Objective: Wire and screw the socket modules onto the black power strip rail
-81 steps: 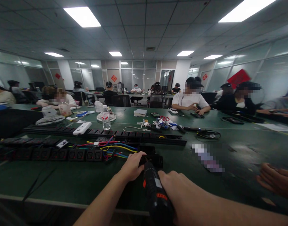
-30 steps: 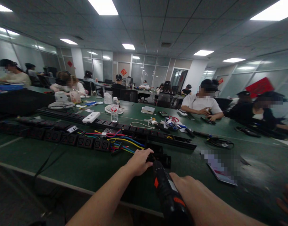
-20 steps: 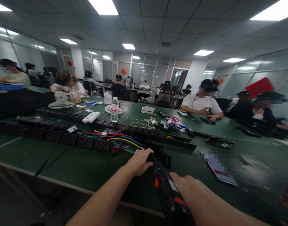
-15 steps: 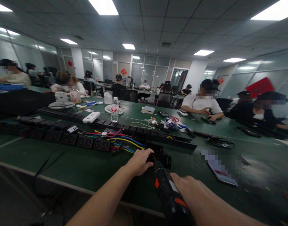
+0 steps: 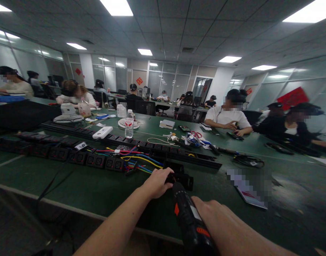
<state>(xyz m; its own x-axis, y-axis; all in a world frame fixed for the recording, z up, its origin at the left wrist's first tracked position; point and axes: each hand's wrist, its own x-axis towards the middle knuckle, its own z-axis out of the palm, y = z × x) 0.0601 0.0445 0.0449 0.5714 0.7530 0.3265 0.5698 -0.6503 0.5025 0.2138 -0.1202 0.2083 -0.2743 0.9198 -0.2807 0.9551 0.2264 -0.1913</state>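
My right hand (image 5: 209,213) is wrapped round a black cordless drill (image 5: 188,215) with orange marks. Its bit points away from me at a black end piece (image 5: 188,180) on the bench. Gripping that end piece from the left is my left hand (image 5: 159,183), thumb and fingers close to the bit. Yellow, blue, red and green wires (image 5: 143,161) run from the end piece's side to a long black power strip (image 5: 90,160) with rows of sockets. Whether the bit touches a screw is too small to tell.
A second black strip (image 5: 205,161) lies behind. Past it are a water bottle (image 5: 129,126), a white box-shaped device (image 5: 102,132), scissors (image 5: 196,134) and a coiled cable (image 5: 248,160). A flat packet (image 5: 248,193) lies at right. Co-workers (image 5: 229,115) sit across the green bench (image 5: 99,197).
Almost nothing differs. My view has shifted very slightly, and both hands keep their places on the end piece and the drill.
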